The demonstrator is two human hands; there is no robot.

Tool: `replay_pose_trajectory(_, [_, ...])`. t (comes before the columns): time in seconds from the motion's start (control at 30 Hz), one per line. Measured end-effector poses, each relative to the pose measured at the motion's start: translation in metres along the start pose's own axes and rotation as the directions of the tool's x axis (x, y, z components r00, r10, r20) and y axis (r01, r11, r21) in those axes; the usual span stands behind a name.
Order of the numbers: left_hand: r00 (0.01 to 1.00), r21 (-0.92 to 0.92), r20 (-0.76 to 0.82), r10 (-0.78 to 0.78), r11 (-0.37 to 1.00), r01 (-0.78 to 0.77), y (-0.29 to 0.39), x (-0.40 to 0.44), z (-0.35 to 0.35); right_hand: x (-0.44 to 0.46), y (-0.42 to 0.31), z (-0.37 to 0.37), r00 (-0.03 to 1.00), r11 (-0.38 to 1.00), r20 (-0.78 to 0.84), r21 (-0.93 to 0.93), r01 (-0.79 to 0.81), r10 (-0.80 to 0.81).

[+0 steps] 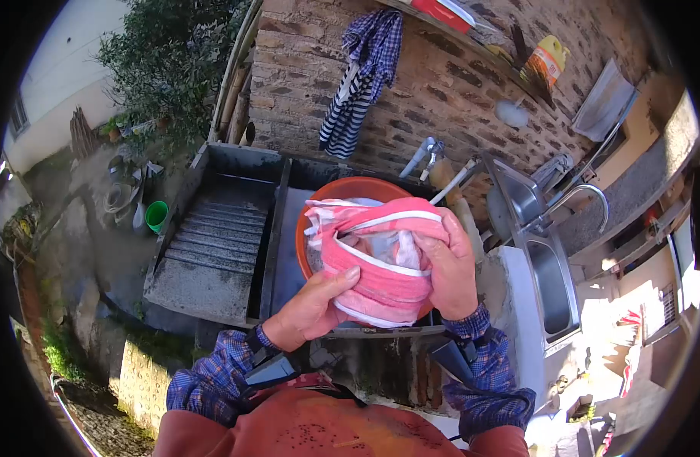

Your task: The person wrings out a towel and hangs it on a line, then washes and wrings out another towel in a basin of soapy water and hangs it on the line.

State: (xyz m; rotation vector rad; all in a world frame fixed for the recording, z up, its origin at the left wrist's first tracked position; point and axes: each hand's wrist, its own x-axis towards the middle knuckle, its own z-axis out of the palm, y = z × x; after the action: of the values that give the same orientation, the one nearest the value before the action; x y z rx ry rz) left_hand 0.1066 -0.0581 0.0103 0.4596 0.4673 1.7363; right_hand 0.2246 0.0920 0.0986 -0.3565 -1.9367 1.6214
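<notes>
Both my hands hold a wet pink cloth with white edging [384,286] above an orange basin [303,247]. My left hand [319,301] grips its lower left side, thumb on top and fingers hidden underneath. My right hand [450,266] is closed on its right side, the thumb pressing near a whitish bunched part [408,250]. Between the hands the cloth curves into an open loop. Pale striped folds hang from its upper left over the basin. Through the loop I see something whitish, perhaps soapy water.
The basin stands in a concrete sink beside a ribbed washboard slab [213,244]. Behind it a tap [437,148] comes from the brick wall, where checked and striped clothes [357,84] hang. A steel sink [549,286] is at right, a green bucket [157,215] at left.
</notes>
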Motion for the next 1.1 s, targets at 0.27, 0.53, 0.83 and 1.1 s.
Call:
replay_pose_trajectory(0.27, [0.834,0.041,-0.142,0.534,0.844,-0.534,0.048,-0.046,-0.020,0.011,-0.039,-0.019,0.965,0.754,-0.162,0.602,0.262,-0.207])
replay_pose_trajectory(0.53, [0.798,0.245,-0.197,0.569,0.817,-0.522,0.054,-0.115,-0.102,0.022,-0.042,0.001,0.989,0.588,-0.010,0.803,0.095,-0.146])
replay_pose_trajectory(0.83, [0.969,0.781,-0.247,0.003,0.592,0.198,0.126,-0.196,-0.057,0.020,-0.074,0.038,0.916,0.674,-0.042,0.663,0.324,-0.399])
replay_pose_trajectory(1.1, [0.902,0.709,0.346,0.258,0.557,-0.432,0.102,-0.076,0.044,0.000,-0.091,0.069,0.955,0.580,0.013,0.797,0.169,-0.296])
